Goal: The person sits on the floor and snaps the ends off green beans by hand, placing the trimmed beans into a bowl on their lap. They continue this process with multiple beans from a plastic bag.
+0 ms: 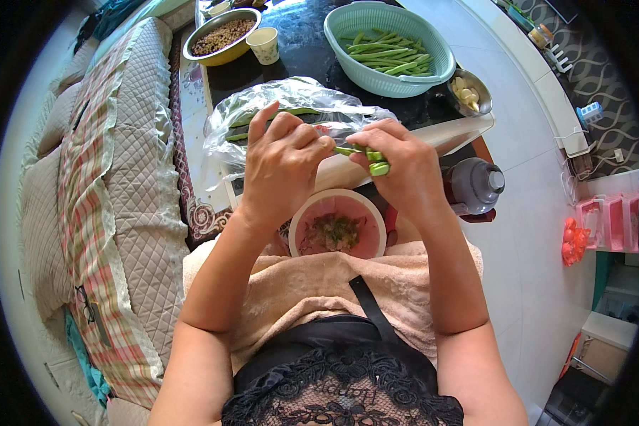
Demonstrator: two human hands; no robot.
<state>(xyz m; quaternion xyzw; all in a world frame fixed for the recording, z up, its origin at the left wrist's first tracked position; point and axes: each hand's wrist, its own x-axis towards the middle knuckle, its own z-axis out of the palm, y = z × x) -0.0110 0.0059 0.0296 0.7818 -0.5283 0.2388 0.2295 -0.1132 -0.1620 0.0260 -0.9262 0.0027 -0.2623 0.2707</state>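
My right hand [408, 167] is closed round several short green bean pieces [378, 168], their cut or snapped ends poking out between thumb and fingers. A thin green bean end [346, 150] spans the small gap to my left hand [284, 160], whose thumb and forefinger pinch its tip. Both hands are above a pink-lined white bowl [298, 228] with green and pale scraps at its bottom. Just beyond my left hand, a clear plastic bag [245, 96] lies at the table's edge with long green beans [295, 111] in it.
On the dark table [298, 46] stand a pale green colander [362, 82] of green beans, a metal bowl [484, 101] with peeled garlic, a paper cup [263, 48] and a bowl of brown bits [199, 57]. A grey bottle [472, 186] is at right, a quilted sofa [138, 142] at left.
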